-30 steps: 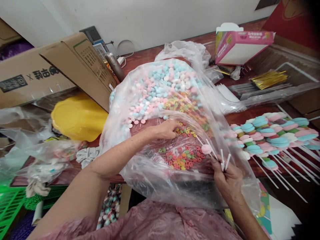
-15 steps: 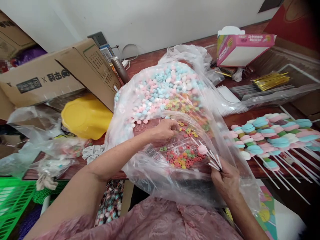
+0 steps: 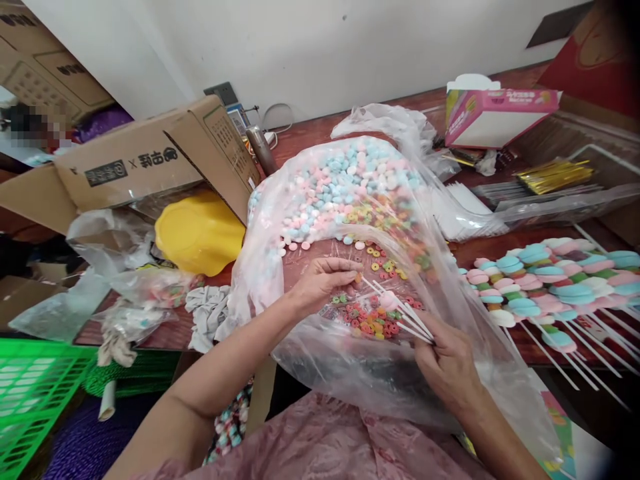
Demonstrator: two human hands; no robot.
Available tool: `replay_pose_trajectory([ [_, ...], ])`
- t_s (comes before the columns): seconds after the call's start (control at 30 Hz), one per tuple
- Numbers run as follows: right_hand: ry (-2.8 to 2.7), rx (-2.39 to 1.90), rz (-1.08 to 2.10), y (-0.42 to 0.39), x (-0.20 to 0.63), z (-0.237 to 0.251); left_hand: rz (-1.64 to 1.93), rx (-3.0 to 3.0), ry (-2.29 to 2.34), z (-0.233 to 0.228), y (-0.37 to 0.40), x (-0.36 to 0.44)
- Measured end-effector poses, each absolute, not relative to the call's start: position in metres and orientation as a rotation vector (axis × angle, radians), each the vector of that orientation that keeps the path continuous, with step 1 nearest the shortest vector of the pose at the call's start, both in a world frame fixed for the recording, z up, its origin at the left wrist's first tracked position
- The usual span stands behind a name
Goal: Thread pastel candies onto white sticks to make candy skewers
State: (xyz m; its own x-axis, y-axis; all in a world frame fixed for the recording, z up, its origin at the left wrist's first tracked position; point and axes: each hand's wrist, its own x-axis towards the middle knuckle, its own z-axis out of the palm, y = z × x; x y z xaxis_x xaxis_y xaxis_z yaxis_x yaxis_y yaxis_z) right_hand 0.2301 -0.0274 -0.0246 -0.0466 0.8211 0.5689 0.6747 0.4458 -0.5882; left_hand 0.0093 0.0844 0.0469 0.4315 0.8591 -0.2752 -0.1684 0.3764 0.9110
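Note:
A big clear plastic bag (image 3: 465, 313) lies open on the wooden table, full of pink, blue and white candy discs (image 3: 345, 183) and small coloured ring candies (image 3: 373, 320). My right hand (image 3: 447, 363) grips a bunch of thin white sticks (image 3: 407, 319); one stick carries a pink disc (image 3: 387, 299). My left hand (image 3: 323, 283) is inside the bag, fingertips pinched on a small ring candy at the tip of a stick.
Finished candy skewers (image 3: 555, 280) lie in a row at the right. A yellow bowl (image 3: 200, 233), cardboard boxes (image 3: 150, 160), crumpled bags (image 3: 120, 287) and a green crate (image 3: 30, 393) stand at the left. A pink box (image 3: 495, 110) and gold ties (image 3: 550, 175) sit behind.
My left hand has drawn back from the ring candies toward the stick tips with a ring in its fingers. My right hand has shifted the sticks left. The camera has turned left.

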Motion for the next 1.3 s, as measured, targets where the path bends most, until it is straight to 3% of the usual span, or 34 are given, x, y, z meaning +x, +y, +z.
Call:
replay_pose_trajectory([
  [0.2,-1.892,-1.291,0.234,-0.034,0.234,-0.029,0.852,1.102,0.829,0.039,0.068,0.002],
  [0.53,-2.075,-1.223,0.203,-0.048,0.237,-0.025,0.656,1.728,0.932,0.016,0.06,-0.005],
  [0.73,-1.84,-1.349,0.183,-0.048,0.237,-0.038,0.729,1.327,0.96,0.017,0.056,0.006],
  [0.97,-1.521,-1.426,0.572,-0.047,0.21,-0.042,0.873,1.091,0.919,0.008,0.045,0.028],
  [1.07,-1.461,-1.428,0.593,-0.044,0.207,-0.043,0.868,1.083,0.888,0.007,0.044,0.033],
  [1.2,-1.376,-1.464,0.526,-0.038,0.222,-0.045,0.872,1.522,1.1,0.016,0.074,0.019],
  [1.3,-1.417,-1.479,0.527,-0.034,0.233,-0.047,0.594,2.125,1.286,0.021,0.106,0.008],
])
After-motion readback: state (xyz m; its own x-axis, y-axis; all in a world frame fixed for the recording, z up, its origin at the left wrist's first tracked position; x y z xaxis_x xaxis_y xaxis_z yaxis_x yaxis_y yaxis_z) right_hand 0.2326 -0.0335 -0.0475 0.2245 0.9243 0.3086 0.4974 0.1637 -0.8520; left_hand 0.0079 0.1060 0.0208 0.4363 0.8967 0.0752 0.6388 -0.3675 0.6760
